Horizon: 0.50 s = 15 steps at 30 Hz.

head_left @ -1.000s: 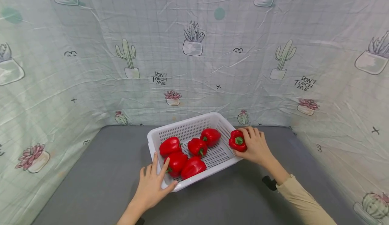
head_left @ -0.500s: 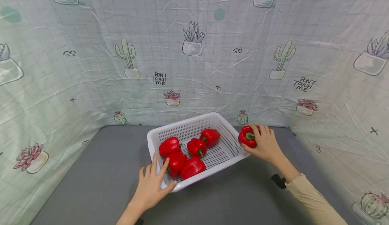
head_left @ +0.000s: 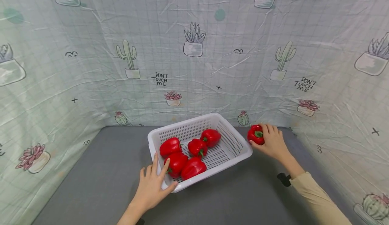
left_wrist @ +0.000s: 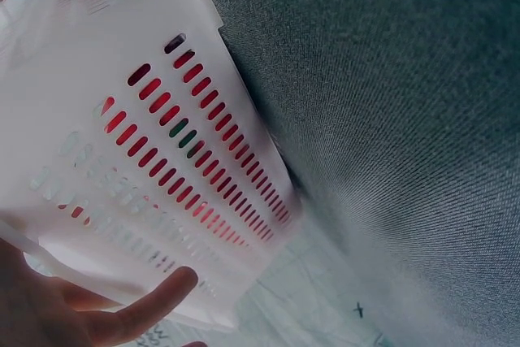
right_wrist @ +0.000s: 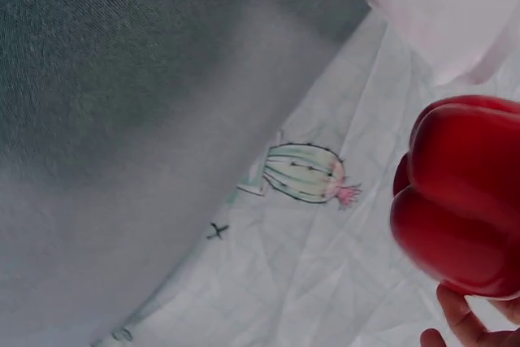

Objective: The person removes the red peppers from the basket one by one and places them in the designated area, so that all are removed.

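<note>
A white slotted plastic basket (head_left: 232, 162) stands at an angle on the grey table, with several red bell peppers (head_left: 193, 167) lying in it. My left hand (head_left: 151, 186) rests on the basket's near left corner, fingers spread and straight over the rim. In the left wrist view, fingers (left_wrist: 154, 306) show against the slotted basket wall (left_wrist: 73, 62). Just outside the basket's right end, my right hand (head_left: 273, 142) grips a red bell pepper (head_left: 256, 135) from its right side, its green stem facing me. The right wrist view shows this held pepper (right_wrist: 467, 193) large, fingertips against its underside.
A grey table (head_left: 100, 181) spreads around the basket. Behind and on both sides hangs a pale curtain (head_left: 218, 66) printed with cactus drawings, meeting the table's back edge close behind the basket.
My right hand has moved to the right with the bell pepper, from over the basket's right rim to outside it. The left hand and basket have stayed in place.
</note>
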{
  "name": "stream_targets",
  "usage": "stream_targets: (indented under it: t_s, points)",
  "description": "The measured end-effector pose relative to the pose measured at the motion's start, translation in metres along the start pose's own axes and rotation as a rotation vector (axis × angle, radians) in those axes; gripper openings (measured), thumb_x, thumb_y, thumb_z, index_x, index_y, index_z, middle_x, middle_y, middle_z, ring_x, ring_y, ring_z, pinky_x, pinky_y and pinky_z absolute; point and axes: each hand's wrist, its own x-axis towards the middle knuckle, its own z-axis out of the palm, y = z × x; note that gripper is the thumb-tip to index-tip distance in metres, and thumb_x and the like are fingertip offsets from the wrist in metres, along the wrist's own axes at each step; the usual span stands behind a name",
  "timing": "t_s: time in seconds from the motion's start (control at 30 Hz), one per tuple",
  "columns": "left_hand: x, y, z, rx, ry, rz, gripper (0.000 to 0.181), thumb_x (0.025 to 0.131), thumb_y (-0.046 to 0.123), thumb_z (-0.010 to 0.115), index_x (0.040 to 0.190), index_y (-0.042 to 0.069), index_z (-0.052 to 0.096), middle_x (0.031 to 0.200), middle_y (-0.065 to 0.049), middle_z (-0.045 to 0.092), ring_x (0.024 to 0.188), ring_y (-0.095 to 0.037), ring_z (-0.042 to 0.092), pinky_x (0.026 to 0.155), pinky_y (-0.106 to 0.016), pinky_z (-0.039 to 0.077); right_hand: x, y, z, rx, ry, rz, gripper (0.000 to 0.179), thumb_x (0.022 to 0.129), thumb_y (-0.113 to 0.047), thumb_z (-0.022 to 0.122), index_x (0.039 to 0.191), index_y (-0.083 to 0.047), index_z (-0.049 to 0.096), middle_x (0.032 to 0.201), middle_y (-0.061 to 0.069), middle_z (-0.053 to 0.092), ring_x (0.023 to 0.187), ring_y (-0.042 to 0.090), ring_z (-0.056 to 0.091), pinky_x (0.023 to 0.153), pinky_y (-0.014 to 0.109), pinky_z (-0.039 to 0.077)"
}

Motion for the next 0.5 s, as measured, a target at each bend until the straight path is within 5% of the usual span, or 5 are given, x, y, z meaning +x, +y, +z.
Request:
stream_targets:
  t_s: [0.5]
  points:
    - [0.0,-0.001,0.0,0.03,0.035,0.024,0.077,0.073,0.061,0.056,0.136,0.019,0.039,0.145,-0.02,0.023,0.102,-0.033,0.046,0.085,-0.052,0.036,0.002,0.026,0.032,0.01,-0.042,0.109,0.069,0.069,-0.036,0.071,0.118,0.004,0.042,0.105,0.025,0.046,0.092,0.042,0.043,0.069,0.056,0.037]
